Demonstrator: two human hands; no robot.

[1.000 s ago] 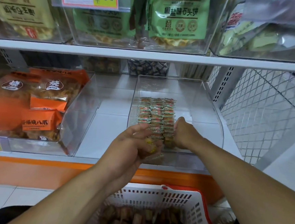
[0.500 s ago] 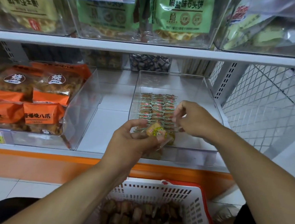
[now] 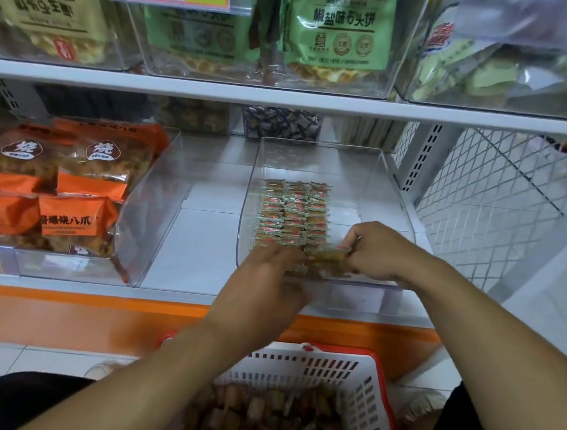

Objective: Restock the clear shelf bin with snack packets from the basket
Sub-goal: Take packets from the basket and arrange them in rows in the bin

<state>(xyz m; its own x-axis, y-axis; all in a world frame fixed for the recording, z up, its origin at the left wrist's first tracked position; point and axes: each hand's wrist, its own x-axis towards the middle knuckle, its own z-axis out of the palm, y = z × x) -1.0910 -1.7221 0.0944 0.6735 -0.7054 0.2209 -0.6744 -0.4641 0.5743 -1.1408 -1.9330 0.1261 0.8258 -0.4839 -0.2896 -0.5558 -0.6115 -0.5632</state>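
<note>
Snack packet [image 3: 328, 255], a small yellowish-wrapped one, now sits between the two hands at the front of the clear shelf bin [image 3: 374, 174]; half a second ago the left hand held it up alone in front of the bin, and now it has been carried forward to the near end of the rows. The right hand's [image 3: 375, 252] fingers are curled and pinch the packet's right end, while the left hand [image 3: 272, 272] is blurred by motion, its fingers bent toward the packet's left end; whether they still grip it or have just let go I cannot tell. Both hands have dropped lower and closer together than a moment ago, when the right hand hovered higher over the rows. Beyond the fingers, three tidy rows of packets [image 3: 292, 215] run from the middle of the bin toward its front wall, and the new packet is going in just at their near right end, touching or nearly touching the last ones. Most of the bin's floor, at the back and on the right, is bare. Below, the white basket [image 3: 367, 393] with its red rim holds a deep heap of packets, so the restocking looks early. To the left an adjoining clear bin holds orange bags [image 3: 79, 221], and green bags [image 3: 339, 31] sit on the shelf above.
</note>
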